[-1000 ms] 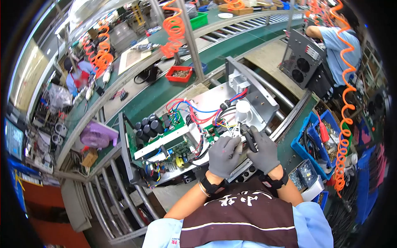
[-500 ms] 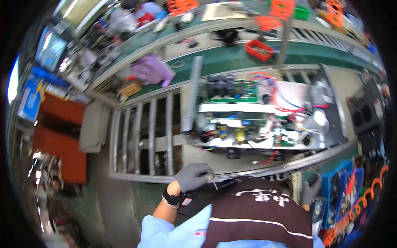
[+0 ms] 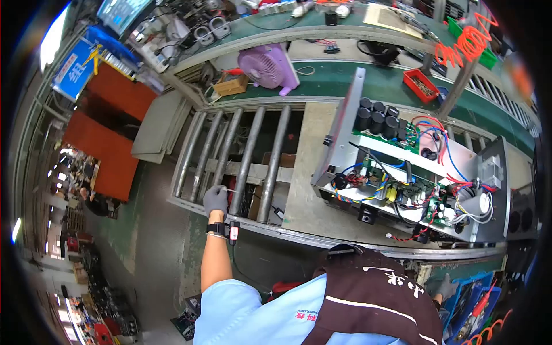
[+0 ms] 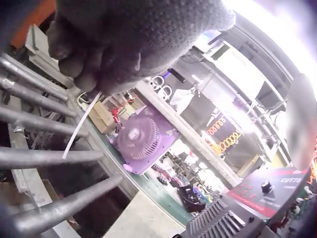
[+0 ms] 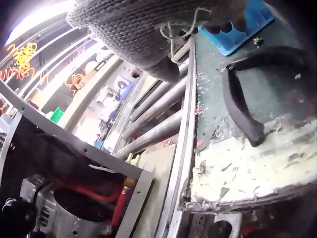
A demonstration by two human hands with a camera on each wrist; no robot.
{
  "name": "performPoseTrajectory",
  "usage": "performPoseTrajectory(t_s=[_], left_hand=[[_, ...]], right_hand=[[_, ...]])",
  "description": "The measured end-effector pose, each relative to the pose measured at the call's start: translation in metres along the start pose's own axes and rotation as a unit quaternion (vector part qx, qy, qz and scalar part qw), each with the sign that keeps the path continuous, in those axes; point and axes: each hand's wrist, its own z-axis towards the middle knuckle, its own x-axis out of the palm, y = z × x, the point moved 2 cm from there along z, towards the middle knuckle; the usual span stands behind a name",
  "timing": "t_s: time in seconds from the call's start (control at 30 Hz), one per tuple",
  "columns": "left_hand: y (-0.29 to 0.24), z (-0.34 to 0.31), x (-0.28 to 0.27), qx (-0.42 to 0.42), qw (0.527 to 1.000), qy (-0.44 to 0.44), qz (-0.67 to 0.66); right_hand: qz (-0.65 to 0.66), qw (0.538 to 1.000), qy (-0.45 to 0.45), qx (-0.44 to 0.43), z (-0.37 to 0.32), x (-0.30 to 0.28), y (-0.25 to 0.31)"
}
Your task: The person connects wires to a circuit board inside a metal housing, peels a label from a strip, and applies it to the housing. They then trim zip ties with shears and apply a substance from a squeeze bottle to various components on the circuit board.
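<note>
My gloved left hand is stretched out to the left over the conveyor rollers. Its curled fingers pinch a thin white strip, like a cut-off cable tie, that hangs below them. The gloved right hand is low at the right beside a blue bin, its thumb apart from the fingers and nothing seen in it. On the bench near that hand lies a tool with black handles, like pliers. An opened machine chassis with circuit boards and wires stands on the conveyor, away from both hands.
Metal rollers with gaps between them lie left of a board on the conveyor. Behind are a purple fan and a red bin of small parts. Coiled orange hoses hang at the back right.
Both hands have left the chassis. The left hand moved out left over the rollers; the right went down to the bins, and the black-handled tool is out of it. The head view turned left.
</note>
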Motion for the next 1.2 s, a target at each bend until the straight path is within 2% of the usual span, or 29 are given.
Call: performPoseTrajectory(t_s=[0.03,0.07,0.1,0.13,0.17,0.2,0.23,0.27,0.3,0.33,0.37,0.4,0.43,0.5,0.57,0.6,0.67,0.7,0.73,0.77,0.8,0.83,0.87,0.9,0.93,1.0,1.07,1.13,1.2], left_hand=[[0.011,0.004,0.007,0.022,0.999,-0.002,0.039],[0.042,0.019,0.023,0.086,0.996,-0.001,0.028],[0.081,0.037,0.043,0.079,0.994,0.068,-0.024],[0.061,0.024,0.040,0.090,0.994,0.064,0.017],[0.002,-0.013,0.024,0.011,0.993,0.108,-0.038],[-0.003,-0.013,0.026,0.056,0.988,0.140,-0.040],[0.021,0.006,0.040,0.036,0.981,0.170,-0.083],[0.005,-0.001,0.045,0.037,0.965,0.148,-0.215],[-0.014,0.002,0.046,0.054,0.972,0.136,-0.186],[-0.089,-0.036,0.048,0.019,0.920,0.157,-0.358],[-0.105,-0.024,0.040,0.130,0.942,0.217,-0.223],[-0.113,-0.008,0.043,0.247,0.931,0.255,-0.086],[-0.149,-0.008,0.066,0.276,0.913,0.288,-0.085],[-0.217,-0.024,0.085,0.433,0.833,0.274,-0.209],[-0.267,-0.047,0.090,0.547,0.734,0.229,-0.332],[-0.289,-0.061,0.086,0.593,0.677,0.198,-0.389],[-0.353,-0.163,0.054,0.615,0.666,0.237,-0.350],[-0.368,-0.197,0.042,0.633,0.656,0.271,-0.308],[-0.342,-0.130,0.068,0.620,0.744,0.202,-0.145],[-0.329,-0.133,0.085,0.560,0.810,0.097,-0.146],[-0.341,-0.157,0.067,0.506,0.781,0.199,-0.309],[-0.350,-0.173,0.066,0.481,0.758,0.196,-0.394],[-0.349,-0.177,0.062,0.481,0.772,0.237,-0.341],[-0.343,-0.173,0.061,0.416,0.787,0.284,-0.355],[-0.354,-0.183,0.066,0.483,0.742,0.228,-0.404],[-0.353,-0.184,0.068,0.450,0.755,0.251,-0.405],[-0.354,-0.185,0.067,0.466,0.756,0.251,-0.386],[-0.354,-0.184,0.067,0.455,0.775,0.227,-0.375],[-0.354,-0.184,0.068,0.447,0.785,0.230,-0.361]], right_hand=[[0.084,0.993,0.045,-0.063,-0.006,-0.006,0.010],[0.166,0.976,0.078,-0.121,-0.010,-0.016,0.017],[0.236,0.958,0.050,-0.157,-0.013,-0.017,0.022],[0.182,0.969,-0.002,-0.167,-0.027,-0.035,0.037],[0.248,0.959,0.019,-0.135,-0.027,-0.035,0.039],[0.267,0.951,0.025,-0.154,-0.008,-0.014,0.021],[0.258,0.960,0.033,-0.106,-0.027,-0.038,0.039],[0.210,0.972,-0.031,-0.104,-0.034,-0.039,0.038],[0.305,0.951,0.034,-0.040,-0.055,-0.067,0.059],[0.234,0.969,-0.002,-0.078,-0.031,-0.022,0.023],[0.178,0.981,-0.002,-0.075,-0.046,-0.045,0.035],[0.206,0.974,-0.020,-0.090,-0.062,-0.067,0.041],[0.204,0.977,-0.005,-0.065,-0.064,-0.065,0.036],[0.212,0.977,0.014,-0.033,-0.061,-0.064,0.020],[0.179,0.976,-0.068,-0.102,-0.058,-0.073,0.019],[0.181,0.976,-0.068,-0.102,-0.050,-0.079,0.017],[0.146,0.952,-0.238,-0.125,-0.028,-0.104,0.003],[0.164,0.942,-0.267,-0.116,-0.012,-0.117,-0.008],[0.192,0.932,-0.288,-0.112,0.010,-0.123,-0.023],[0.205,0.928,-0.289,-0.117,0.045,-0.110,-0.058],[0.240,0.926,-0.285,-0.062,0.053,-0.133,-0.057],[0.147,0.973,-0.169,0.051,0.059,-0.168,-0.036],[0.017,0.987,-0.156,-0.046,0.094,-0.152,-0.068],[0.116,0.974,-0.188,-0.058,0.131,-0.132,-0.105],[0.221,0.952,-0.187,-0.098,0.209,-0.076,-0.177],[0.068,0.976,-0.150,-0.143,0.215,-0.097,-0.155],[0.132,0.987,0.001,-0.087,0.223,-0.104,-0.142],[0.298,0.949,0.046,-0.094,0.240,-0.087,-0.157],[0.326,0.929,0.151,-0.082,0.245,-0.094,-0.159]])
